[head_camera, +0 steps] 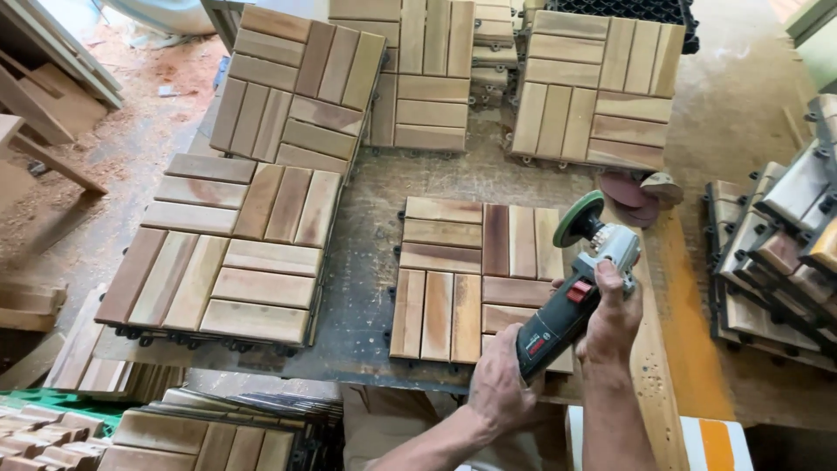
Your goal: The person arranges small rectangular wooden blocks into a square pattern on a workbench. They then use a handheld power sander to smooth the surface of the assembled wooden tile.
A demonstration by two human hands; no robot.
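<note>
A dark green and grey angle grinder [571, 283] with a round sanding disc [577, 219] is held tilted above the right edge of a square wooden slat tile [453, 270] on the workbench. My left hand [499, 384] grips the rear of the grinder's body. My right hand [613, 316] wraps the front of the body near its red switch. The disc faces left, lifted off the wood.
More wooden slat tiles lie about: a stack at left [222, 249], others at back left [296, 87], back middle [429, 70] and back right [597, 92]. Round sanding discs [632, 194] lie on the bench [362, 262]. Upturned tiles [776, 253] stack at right. Sawdust covers the floor at left.
</note>
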